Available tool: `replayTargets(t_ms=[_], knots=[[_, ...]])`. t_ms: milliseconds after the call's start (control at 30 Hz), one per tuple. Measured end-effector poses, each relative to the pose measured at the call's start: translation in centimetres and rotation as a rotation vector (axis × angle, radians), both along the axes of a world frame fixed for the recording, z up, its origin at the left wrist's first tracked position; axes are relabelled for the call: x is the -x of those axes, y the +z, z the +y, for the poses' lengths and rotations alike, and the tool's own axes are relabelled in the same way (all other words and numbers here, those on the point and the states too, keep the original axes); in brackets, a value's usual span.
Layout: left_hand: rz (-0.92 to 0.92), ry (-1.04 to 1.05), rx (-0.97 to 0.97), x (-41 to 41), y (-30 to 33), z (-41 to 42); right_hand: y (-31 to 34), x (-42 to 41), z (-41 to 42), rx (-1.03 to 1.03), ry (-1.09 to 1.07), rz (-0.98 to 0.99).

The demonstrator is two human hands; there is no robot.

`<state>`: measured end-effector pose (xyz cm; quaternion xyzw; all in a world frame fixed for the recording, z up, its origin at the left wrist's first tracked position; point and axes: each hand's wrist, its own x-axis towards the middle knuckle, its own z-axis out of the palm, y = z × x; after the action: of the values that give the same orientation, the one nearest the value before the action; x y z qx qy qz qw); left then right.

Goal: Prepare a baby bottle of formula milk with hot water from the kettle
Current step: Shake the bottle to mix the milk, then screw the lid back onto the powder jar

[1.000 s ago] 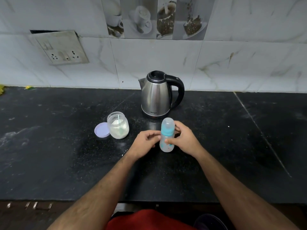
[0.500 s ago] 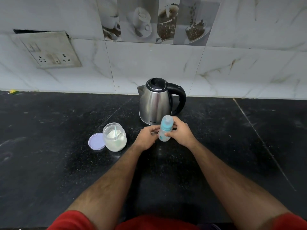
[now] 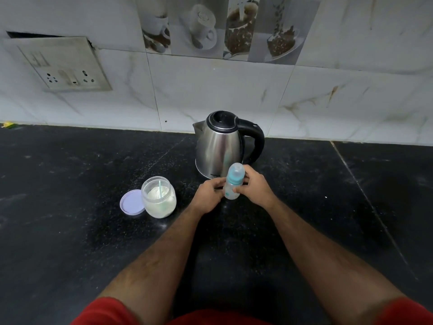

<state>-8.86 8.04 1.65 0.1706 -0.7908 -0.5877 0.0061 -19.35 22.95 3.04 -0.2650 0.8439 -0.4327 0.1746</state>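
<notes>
The baby bottle (image 3: 233, 182) stands upright on the black countertop (image 3: 70, 231), just in front of the steel electric kettle (image 3: 221, 146) and held between both hands. The left hand (image 3: 207, 195) has its fingers curled toward the lower body of the bottle, fingertips meeting it at the side; the right hand (image 3: 254, 187) wraps around from the other side, thumb and fingers pinching the clear body just under the teal collar. The clear dome cap is on top, so the bottle looks closed, and I cannot tell whether any water or powder is inside. To the left, well apart from the hands, the open jar of formula powder (image 3: 159, 198) has a pale green scoop handle (image 3: 160, 188) standing in it, with its lilac lid (image 3: 131, 203) lying flat and touching the jar's left side. The likely risks: twisting the collar off with only 2 light grips could let the slim bottle tip or skid on the smooth stone; the kettle sits so close behind that a knuckle may brush hot steel; the uncovered jar could catch a forearm reaching across and spill; and pouring into so narrow a neck invites splashing on the fingers.
</notes>
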Motion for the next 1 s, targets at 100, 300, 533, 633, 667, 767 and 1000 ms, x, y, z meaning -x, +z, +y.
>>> replayTargets(t_ms=[100,300,533,633,667,767,1000], knots=[[0.012,0.001,0.007,-0.2,0.1,0.2,-0.1,-0.2,0.2,0.003,-0.007,-0.011],[0.022,0.041,-0.007,-1.5,0.2,0.7,-0.2,-1.6,1.0,-0.018,-0.137,0.02],[0.012,0.085,0.018,-5.7,-0.2,1.4,-0.7,-6.3,2.7,-0.046,-0.321,0.231],[0.028,0.1,0.01,-8.4,-0.4,1.3,-1.2,-9.1,2.3,-0.017,-0.278,0.227],[0.03,0.105,0.013,-9.3,-0.6,1.2,-1.4,-10.0,1.9,-0.001,-0.249,0.208],[0.023,0.125,0.019,-12.2,-0.9,0.2,-1.9,-12.7,0.3,0.009,-0.158,0.135],[0.028,0.31,0.056,-17.4,-1.7,-3.8,-3.0,-16.0,-4.3,0.049,-0.051,0.085]])
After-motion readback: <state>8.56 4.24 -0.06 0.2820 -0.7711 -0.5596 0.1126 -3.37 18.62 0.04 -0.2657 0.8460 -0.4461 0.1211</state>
